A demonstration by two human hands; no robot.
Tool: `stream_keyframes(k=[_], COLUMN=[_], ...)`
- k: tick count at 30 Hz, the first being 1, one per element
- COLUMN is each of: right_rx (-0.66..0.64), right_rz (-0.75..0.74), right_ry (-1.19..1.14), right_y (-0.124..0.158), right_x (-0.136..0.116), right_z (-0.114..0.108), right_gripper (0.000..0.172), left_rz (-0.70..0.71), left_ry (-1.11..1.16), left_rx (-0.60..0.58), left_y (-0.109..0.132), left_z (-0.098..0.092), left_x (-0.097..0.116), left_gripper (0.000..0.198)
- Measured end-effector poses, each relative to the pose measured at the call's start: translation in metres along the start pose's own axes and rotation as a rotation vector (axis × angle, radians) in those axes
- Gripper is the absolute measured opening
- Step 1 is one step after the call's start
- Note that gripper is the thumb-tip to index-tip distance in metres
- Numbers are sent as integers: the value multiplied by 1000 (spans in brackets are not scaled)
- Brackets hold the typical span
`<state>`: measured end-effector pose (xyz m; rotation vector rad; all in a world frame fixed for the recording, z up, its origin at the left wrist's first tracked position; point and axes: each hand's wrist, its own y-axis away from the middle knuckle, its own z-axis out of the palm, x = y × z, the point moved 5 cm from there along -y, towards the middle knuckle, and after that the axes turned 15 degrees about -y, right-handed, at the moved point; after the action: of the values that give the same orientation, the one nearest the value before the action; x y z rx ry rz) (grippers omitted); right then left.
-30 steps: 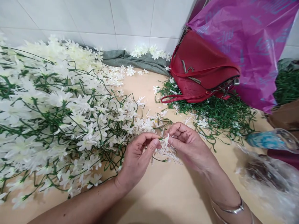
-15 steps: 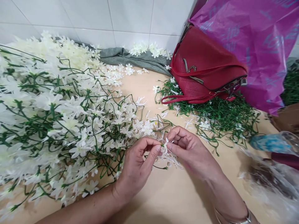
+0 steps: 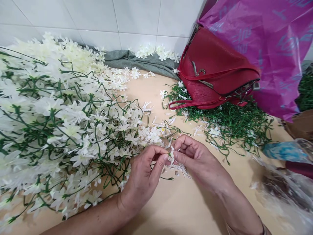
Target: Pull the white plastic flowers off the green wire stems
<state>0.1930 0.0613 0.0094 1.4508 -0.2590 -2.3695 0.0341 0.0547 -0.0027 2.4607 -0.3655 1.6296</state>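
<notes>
A small white artificial flower (image 3: 171,156) is pinched between my two hands above the table. My left hand (image 3: 146,171) grips its green stem end between thumb and forefinger. From the other side, the thumb and fingers of my right hand (image 3: 195,158) close on the white part; what exactly lies between those fingertips is partly hidden. Just beneath are loose white stamens (image 3: 182,169), spread on the table. Left of my hands rises a big heap of white artificial flowers (image 3: 73,130) on green stems.
A red handbag (image 3: 217,65) rests on a pile of green stems (image 3: 239,120) at the back right, against a purple plastic bag (image 3: 276,52). Grey cloth (image 3: 137,60) runs along the tiled wall. Clear plastic (image 3: 288,186) and a blue-patterned item (image 3: 285,150) lie at the right.
My right hand has shifted slightly left, closer to my left fingertips, and the flower between them has turned a little. Both hands keep their pinch.
</notes>
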Motion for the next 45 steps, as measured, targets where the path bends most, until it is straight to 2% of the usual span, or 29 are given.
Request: stream_keyframes(k=[13,20,26,34,45], right_rx=[-5,24,-4,-20,11], right_rz=[-27,-87,-86,-48,-55], right_ry=[-42,14,74,63,24], right_y=[-3,-2,2,-1,-3], right_x=[4,-4,-15,-7,-4], right_z=[4,0,-2,-3,-4], right_gripper=[34,29,27,21,24], left_rz=[25,-18,-36,-27,-43], left_ry=[-63,38,116,127,112], left_rx=[15,59,71,61,46], left_y=[-1,0,-1,0,-2], left_z=[-2,0,2,1,1], left_x=[2,-1,-8,-7,-5], left_gripper=[17,17,15,16,16])
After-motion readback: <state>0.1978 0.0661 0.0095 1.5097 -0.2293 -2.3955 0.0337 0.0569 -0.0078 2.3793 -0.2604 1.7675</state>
